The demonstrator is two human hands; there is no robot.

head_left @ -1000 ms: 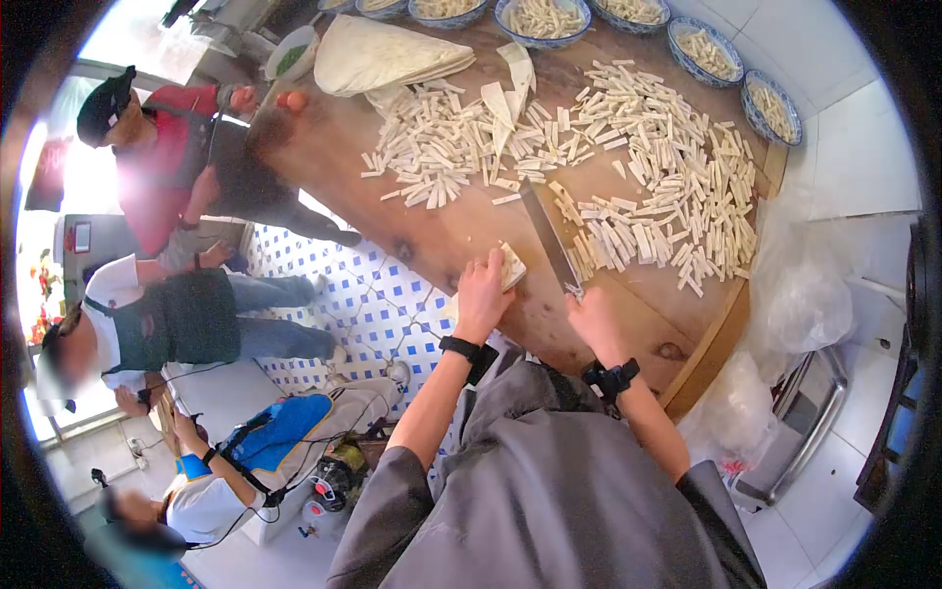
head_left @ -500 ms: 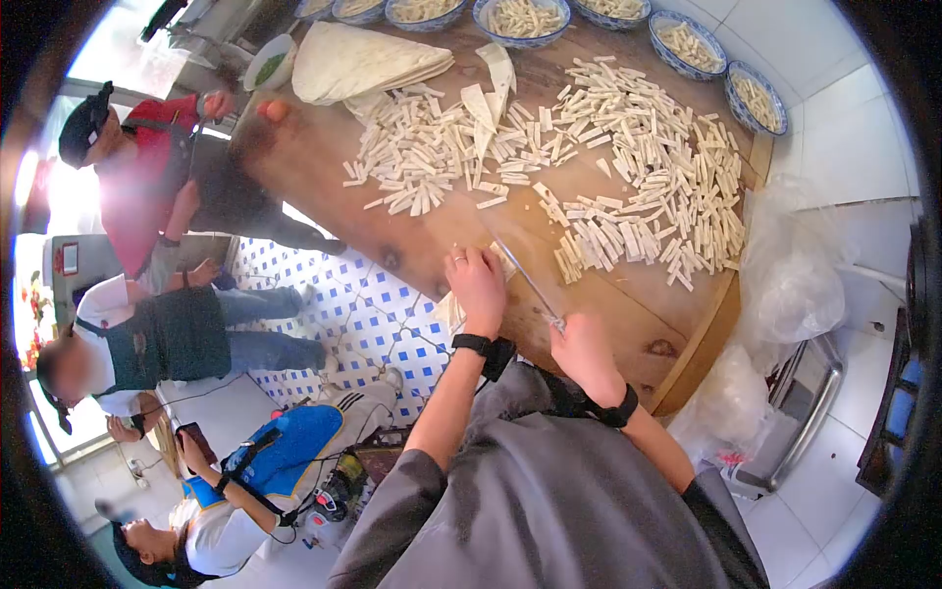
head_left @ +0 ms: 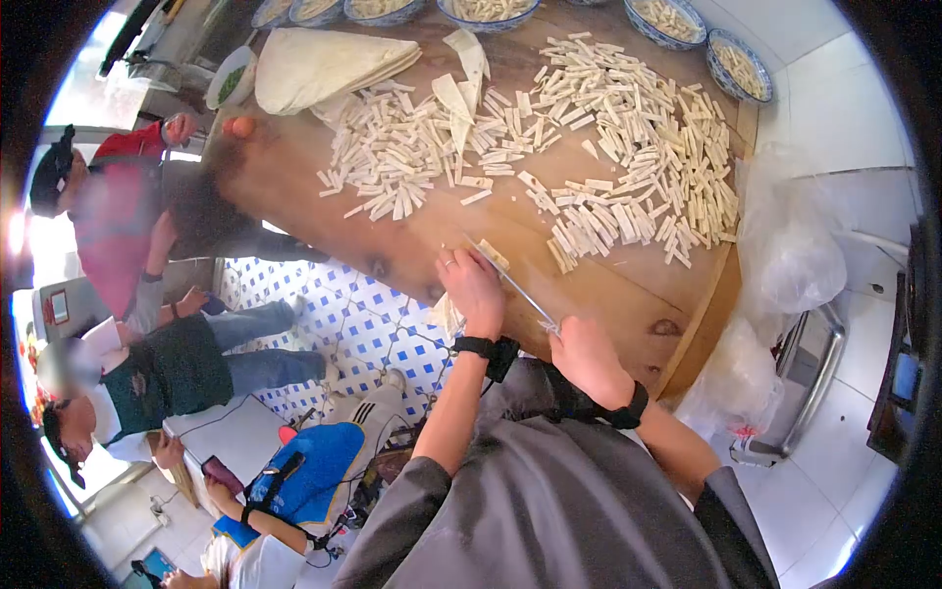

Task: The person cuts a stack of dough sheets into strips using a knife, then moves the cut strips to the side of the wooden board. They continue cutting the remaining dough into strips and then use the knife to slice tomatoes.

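**A:** Where's the piece under the blade?

**B:** The pale folded stack (head_left: 494,255) lies flat on the round brown wooden desk (head_left: 628,285), close to its near edge. Most of it is hidden under the left hand (head_left: 474,287).

**A:** How is that hand set?

**B:** Its fingers (head_left: 459,263) are curled down over the stack and press it to the wood. There's a black band on the wrist.

**A:** And the knife?

**B:** The long steel knife (head_left: 515,288) runs slantwise just beside the left hand, its blade against the stack's right side. I can't tell whether the edge is in the stack or only touching it. The right hand (head_left: 587,358) has its fingers clenched round the handle (which is almost wholly covered).

**A:** What lies further out?

**B:** Cut pale strips (head_left: 628,187) lie in loose heaps across the far half of the desk. Large folded pale sheets (head_left: 319,64) are at its far left. Blue-rimmed bowls (head_left: 739,67) filled with strips stand along the far edge.

**A:** Off the desk?

**B:** A clear plastic bag (head_left: 790,260) hangs at the right. On the left, other people (head_left: 103,211) stand and crouch on the blue-and-white tiled floor (head_left: 363,314), well apart from the knife.
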